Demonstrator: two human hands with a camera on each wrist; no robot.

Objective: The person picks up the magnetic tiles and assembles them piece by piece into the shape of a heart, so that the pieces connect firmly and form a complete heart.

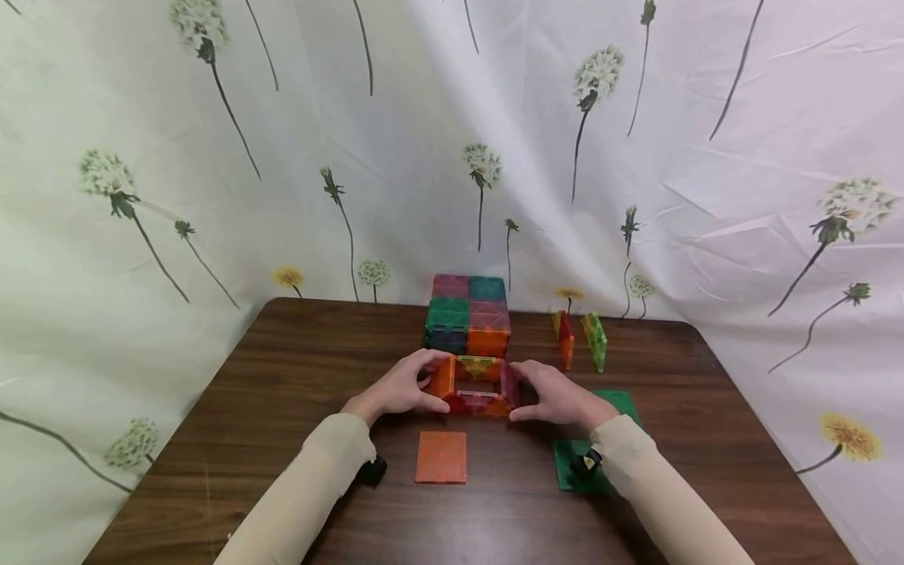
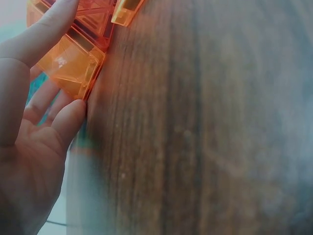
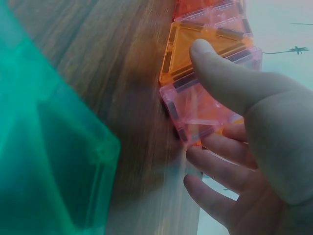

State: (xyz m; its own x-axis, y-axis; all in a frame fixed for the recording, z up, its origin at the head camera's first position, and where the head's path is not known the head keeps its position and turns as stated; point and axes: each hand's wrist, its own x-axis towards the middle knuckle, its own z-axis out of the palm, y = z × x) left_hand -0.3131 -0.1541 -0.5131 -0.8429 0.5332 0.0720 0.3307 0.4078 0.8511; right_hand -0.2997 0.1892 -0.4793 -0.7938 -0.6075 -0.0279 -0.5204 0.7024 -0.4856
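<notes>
A low, open-topped ring of translucent magnetic tiles (image 1: 477, 404) stands on the table, its walls orange, yellow, red and pink. My left hand (image 1: 406, 383) holds its orange left wall (image 2: 68, 63), thumb toward the front and fingers behind. On the opposite side my right hand (image 1: 556, 394) grips the pink end wall (image 3: 195, 105); the thumb lies over the near tiles and the fingers reach round the back. Directly behind the ring sits a block of magnetic tiles (image 1: 448, 314) in green, purple, orange and teal. An orange square tile (image 1: 441, 457) lies flat in front.
Green tiles lie flat by my right forearm, a near one (image 1: 568, 468) and a farther one (image 1: 620, 402), partly covered by the sleeve. At the back right, an orange-red tile group (image 1: 567, 345) and a lime-green one (image 1: 595, 343) stand on edge. A flower-printed cloth (image 1: 424, 157) hangs behind the table.
</notes>
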